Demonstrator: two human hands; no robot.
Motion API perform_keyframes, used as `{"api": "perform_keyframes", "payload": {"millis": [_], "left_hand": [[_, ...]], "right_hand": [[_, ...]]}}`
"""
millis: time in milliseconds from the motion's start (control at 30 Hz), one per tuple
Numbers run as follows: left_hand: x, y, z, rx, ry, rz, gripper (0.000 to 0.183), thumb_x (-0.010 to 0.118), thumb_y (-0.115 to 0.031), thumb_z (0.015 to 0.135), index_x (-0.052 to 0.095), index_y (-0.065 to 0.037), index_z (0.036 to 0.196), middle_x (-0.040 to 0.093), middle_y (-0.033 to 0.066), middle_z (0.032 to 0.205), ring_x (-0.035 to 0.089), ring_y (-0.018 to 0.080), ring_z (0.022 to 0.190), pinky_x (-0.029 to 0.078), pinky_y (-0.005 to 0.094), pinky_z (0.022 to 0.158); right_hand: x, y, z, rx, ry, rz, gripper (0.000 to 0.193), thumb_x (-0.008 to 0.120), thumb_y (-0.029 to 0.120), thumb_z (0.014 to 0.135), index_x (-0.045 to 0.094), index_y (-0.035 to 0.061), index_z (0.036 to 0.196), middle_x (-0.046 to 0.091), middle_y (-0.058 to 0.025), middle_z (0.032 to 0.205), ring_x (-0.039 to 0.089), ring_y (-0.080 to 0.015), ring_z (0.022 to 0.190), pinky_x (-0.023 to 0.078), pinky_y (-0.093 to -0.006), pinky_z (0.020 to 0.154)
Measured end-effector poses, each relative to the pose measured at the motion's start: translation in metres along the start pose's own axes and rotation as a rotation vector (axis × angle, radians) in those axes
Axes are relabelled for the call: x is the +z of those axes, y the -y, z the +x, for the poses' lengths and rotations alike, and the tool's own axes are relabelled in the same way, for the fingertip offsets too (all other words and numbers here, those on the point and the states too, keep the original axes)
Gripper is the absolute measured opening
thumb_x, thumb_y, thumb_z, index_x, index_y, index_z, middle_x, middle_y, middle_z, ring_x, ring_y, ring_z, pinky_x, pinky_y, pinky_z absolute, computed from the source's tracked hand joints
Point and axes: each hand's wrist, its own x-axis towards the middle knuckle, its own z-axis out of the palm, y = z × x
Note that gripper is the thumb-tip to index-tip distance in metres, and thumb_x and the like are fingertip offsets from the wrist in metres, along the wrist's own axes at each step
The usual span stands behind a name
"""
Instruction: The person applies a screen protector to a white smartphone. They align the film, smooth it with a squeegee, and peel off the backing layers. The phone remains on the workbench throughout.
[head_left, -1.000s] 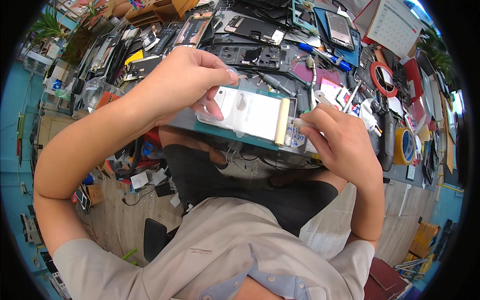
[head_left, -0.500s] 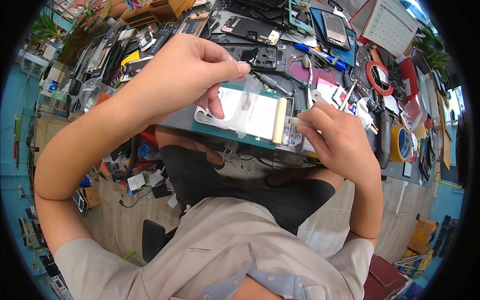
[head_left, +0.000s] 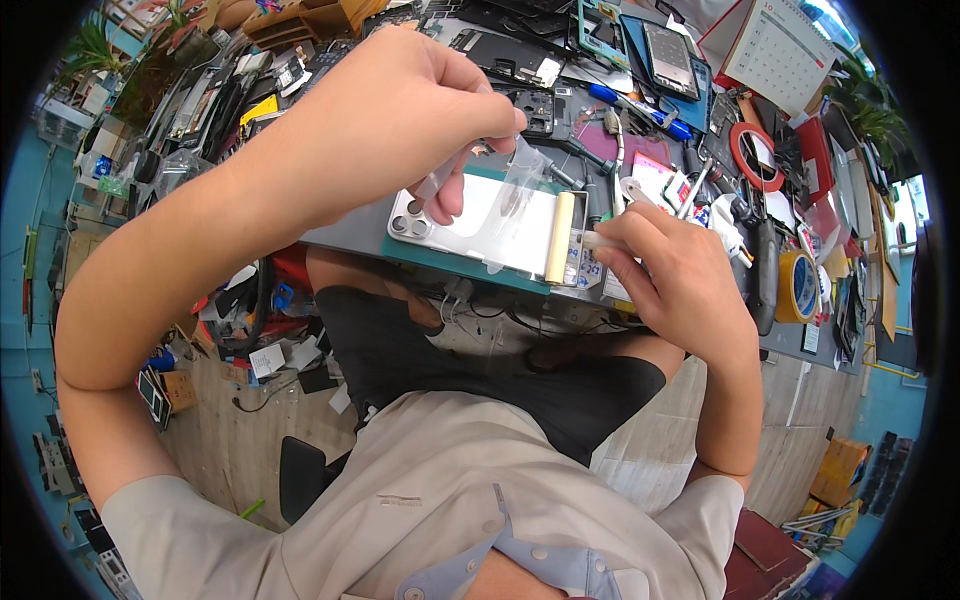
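A white phone [head_left: 462, 222], its camera lenses at the left end, lies face down on a green mat [head_left: 430, 258] at the table's front edge. Above it my left hand [head_left: 425, 125] is closed in a pinch on a clear plastic film [head_left: 514, 215], which hangs in a curled strip across the phone's back. My right hand [head_left: 675, 270] grips the short handle of a roller. The roller's pale yellow cylinder [head_left: 560, 238] rests across the phone's right end. My left fingertips partly cover the area beside the lenses.
Phone parts and screens [head_left: 510, 55] crowd the back of the table. Blue-handled screwdrivers [head_left: 640, 108], a red tape ring [head_left: 758, 157] and a yellow tape roll [head_left: 798, 286] lie to the right. A calendar [head_left: 780, 50] stands at the far right.
My left hand has moved up and slightly right, drawing the film rightward and uncovering more of the camera lenses. My right hand and the roller stay nearly in place.
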Motion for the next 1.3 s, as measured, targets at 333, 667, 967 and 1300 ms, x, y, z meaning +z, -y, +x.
{"api": "perform_keyframes", "payload": {"millis": [333, 667, 967, 1300], "left_hand": [[0.0, -0.068, 0.012, -0.288, 0.114, 0.272, 0.036, 0.071, -0.029, 0.103, 0.085, 0.005, 0.098, 0.076, 0.0115, 0.069, 0.072, 0.0152, 0.062, 0.055, 0.0324, 0.063], [0.002, -0.089, 0.009, -0.128, 0.14, 0.636, 0.041, 0.067, -0.027, 0.1, 0.077, 0.007, 0.079, 0.071, 0.0187, 0.065, 0.071, 0.0245, 0.063, 0.057, 0.0423, 0.064], [-0.002, -0.085, 0.024, -0.026, 0.164, 0.621, 0.047, 0.068, -0.032, 0.1, 0.08, 0.01, 0.083, 0.074, 0.0259, 0.074, 0.073, 0.0351, 0.072, 0.06, 0.048, 0.076], [0.004, -0.1, 0.026, -0.156, 0.178, 0.62, 0.048, 0.067, -0.035, 0.102, 0.082, 0.01, 0.089, 0.077, 0.027, 0.081, 0.074, 0.0344, 0.079, 0.06, 0.047, 0.081]], "right_hand": [[0.003, -0.001, -0.001, 0.002, -0.013, 0.009, 0.012, 0.077, 0.015, 0.106, 0.069, 0.006, 0.109, 0.069, -0.0117, 0.096, 0.072, -0.0385, 0.082, 0.055, -0.0486, 0.068], [0.01, -0.005, -0.005, -0.024, -0.063, 0.021, 0.013, 0.079, 0.015, 0.106, 0.071, 0.0056, 0.11, 0.069, -0.0121, 0.095, 0.071, -0.038, 0.079, 0.055, -0.0479, 0.068], [0.011, -0.007, -0.004, -0.043, -0.065, 0.011, 0.014, 0.079, 0.016, 0.106, 0.072, 0.0055, 0.11, 0.069, -0.0117, 0.095, 0.072, -0.0369, 0.079, 0.055, -0.0479, 0.066], [0.012, -0.006, -0.004, -0.044, -0.083, -0.001, 0.014, 0.081, 0.016, 0.105, 0.072, 0.0052, 0.109, 0.068, -0.0115, 0.093, 0.071, -0.0361, 0.077, 0.054, -0.0475, 0.064]]}}
